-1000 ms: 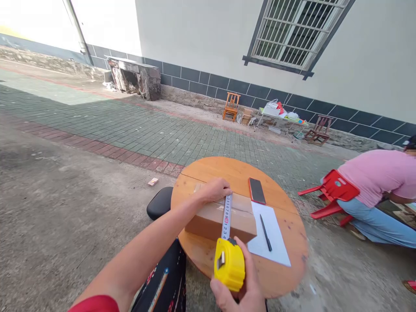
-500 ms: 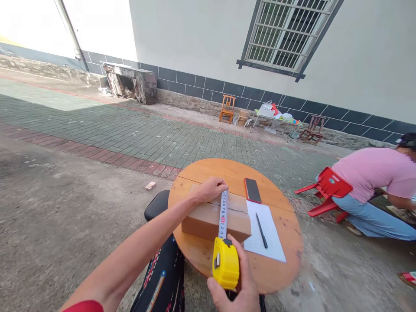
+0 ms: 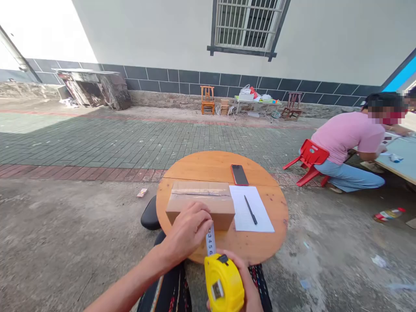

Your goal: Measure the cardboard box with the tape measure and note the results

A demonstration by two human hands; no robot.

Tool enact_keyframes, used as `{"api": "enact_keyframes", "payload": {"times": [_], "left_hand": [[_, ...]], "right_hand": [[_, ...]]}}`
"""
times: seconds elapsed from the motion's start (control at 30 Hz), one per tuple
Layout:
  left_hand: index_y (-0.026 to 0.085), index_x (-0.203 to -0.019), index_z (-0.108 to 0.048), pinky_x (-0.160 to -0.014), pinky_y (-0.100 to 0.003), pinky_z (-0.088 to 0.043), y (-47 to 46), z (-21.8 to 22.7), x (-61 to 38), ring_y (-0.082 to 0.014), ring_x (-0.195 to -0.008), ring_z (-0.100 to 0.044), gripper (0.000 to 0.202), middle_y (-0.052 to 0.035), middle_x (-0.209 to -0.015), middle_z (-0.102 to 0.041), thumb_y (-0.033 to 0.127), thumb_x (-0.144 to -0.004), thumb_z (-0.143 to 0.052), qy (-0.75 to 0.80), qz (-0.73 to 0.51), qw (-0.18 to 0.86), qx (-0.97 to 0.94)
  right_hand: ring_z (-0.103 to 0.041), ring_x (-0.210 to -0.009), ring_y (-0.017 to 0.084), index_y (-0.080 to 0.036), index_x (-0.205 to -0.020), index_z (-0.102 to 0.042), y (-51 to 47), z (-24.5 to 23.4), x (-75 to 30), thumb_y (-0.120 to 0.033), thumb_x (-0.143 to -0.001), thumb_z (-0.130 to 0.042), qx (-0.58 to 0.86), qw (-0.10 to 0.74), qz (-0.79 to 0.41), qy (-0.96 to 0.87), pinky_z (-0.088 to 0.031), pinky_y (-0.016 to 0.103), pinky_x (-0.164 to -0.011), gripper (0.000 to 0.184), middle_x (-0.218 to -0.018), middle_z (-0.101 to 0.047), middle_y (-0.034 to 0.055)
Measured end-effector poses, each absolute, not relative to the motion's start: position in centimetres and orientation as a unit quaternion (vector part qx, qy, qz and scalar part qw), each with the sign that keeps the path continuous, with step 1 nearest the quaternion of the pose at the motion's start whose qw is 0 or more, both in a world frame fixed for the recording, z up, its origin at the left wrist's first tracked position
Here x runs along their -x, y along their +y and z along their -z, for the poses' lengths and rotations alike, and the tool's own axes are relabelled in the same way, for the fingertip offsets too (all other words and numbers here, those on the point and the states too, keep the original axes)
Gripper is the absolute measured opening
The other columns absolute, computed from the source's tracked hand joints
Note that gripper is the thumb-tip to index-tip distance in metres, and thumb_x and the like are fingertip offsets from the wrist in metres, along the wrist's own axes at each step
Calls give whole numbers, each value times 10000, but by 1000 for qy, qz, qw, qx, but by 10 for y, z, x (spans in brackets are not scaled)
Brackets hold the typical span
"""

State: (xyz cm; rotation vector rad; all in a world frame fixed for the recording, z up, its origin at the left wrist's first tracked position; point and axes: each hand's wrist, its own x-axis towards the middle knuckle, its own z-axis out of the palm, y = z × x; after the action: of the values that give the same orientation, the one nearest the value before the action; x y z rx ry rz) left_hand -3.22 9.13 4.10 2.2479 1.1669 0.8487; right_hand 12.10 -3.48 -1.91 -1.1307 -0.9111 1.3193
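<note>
A yellow tape measure (image 3: 224,281) is gripped in my right hand (image 3: 248,286), low in front of the round table. A short length of its blade (image 3: 210,242) sticks out towards my left hand (image 3: 191,225), whose closed fingers pinch the blade's end. That hand is at the near side of a taped cardboard box (image 3: 201,197) and hides part of its front. The box lies on the wooden table (image 3: 221,160). Right of it is a sheet of white paper (image 3: 240,216) with a black pen (image 3: 250,209) on top. Behind the paper lies a phone (image 3: 239,175) with a red edge.
A person in a pink shirt (image 3: 344,134) sits on a red chair (image 3: 312,160) to the right, beside another table (image 3: 398,162). A bottle (image 3: 389,214) lies on the ground there. A black stool (image 3: 150,214) is at the table's left.
The blade has become much shorter. My left hand has come off the box's top towards me, still pinching the blade end. The view has levelled and turned right.
</note>
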Motion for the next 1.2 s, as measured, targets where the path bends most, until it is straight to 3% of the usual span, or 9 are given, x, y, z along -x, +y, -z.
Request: {"api": "enact_keyframes", "payload": {"times": [0.1,0.27,0.37,0.53,0.63,0.73,0.9,1.03,1.2], "left_hand": [[202,-805,-644,-954,-389,-467,96,-32,29,-237,-1084,-560,256,-92,-1086,-640,250,-965,-451,424,-316,186,-828],[220,-891,-653,-1061,-410,-422,102,-17,40,-246,-1252,-499,284,-100,-1263,-624,293,-996,-400,398,-325,167,-841],[217,-1030,-645,-1115,-422,-366,113,-9,51,-228,-1278,-487,301,-85,-1310,-620,268,-1004,-349,375,-320,140,-859],[212,-940,-638,-1108,-405,-351,167,-21,44,-214,-1244,-515,279,-69,-1303,-629,246,-995,-366,394,-289,82,-869],[220,-1017,-627,-1143,-449,-283,215,-39,27,-250,-1291,-478,197,-74,-1385,-575,236,-941,-446,443,-218,62,-867],[196,-1178,-580,-1081,-469,-342,262,-46,17,-284,-1216,-532,293,-122,-1294,-617,295,-925,-470,481,-186,83,-853],[174,-1270,-560,-946,-365,-452,303,-33,16,-261,-1104,-623,415,-128,-1229,-676,380,-949,-396,512,-133,161,-833],[214,-1314,-575,-1033,-351,-411,295,-21,18,-263,-1217,-576,452,-87,-1351,-630,395,-917,-459,469,-128,207,-849],[215,-1281,-618,-1104,-380,-359,257,-27,21,-267,-1234,-546,433,-88,-1306,-638,385,-890,-545,452,-173,228,-845]], "right_hand": [[-650,-627,155,-241,-1301,-525,-31,18,-113,-484,-557,-830,459,573,-584,-347,-552,293,-612,840,-1174,-678,107],[-696,-698,184,-232,-1296,-535,-21,19,-113,-201,-526,-740,475,552,-596,-338,-564,307,-724,797,-1116,-714,73],[-701,-732,196,-231,-1271,-574,-18,23,-117,-200,-523,-715,472,533,-599,-366,-566,313,-726,762,-1119,-716,69],[-708,-769,202,-233,-1286,-573,-12,27,-117,-170,-517,-706,478,525,-604,-362,-577,332,-761,783,-1224,-688,97],[-711,-744,185,-250,-1287,-568,-9,29,-116,-179,-524,-733,477,536,-618,-321,-584,336,-765,784,-1342,-627,108],[-713,-734,183,-249,-1278,-572,-8,33,-118,-210,-523,-782,464,561,-624,-284,-585,323,-733,785,-1380,-596,124],[-722,-738,231,-234,-1295,-560,-7,39,-127,-332,-529,-852,480,592,-597,-252,-596,370,-714,825,-1367,-602,172],[-717,-760,223,-257,-1347,-514,-5,39,-138,-313,-565,-824,507,580,-580,-267,-603,373,-732,843,-1455,-535,171],[-729,-835,243,-260,-1406,-467,-2,38,-150,-266,-606,-792,504,563,-574,-316,-604,361,-739,863,-1457,-531,173]]}}
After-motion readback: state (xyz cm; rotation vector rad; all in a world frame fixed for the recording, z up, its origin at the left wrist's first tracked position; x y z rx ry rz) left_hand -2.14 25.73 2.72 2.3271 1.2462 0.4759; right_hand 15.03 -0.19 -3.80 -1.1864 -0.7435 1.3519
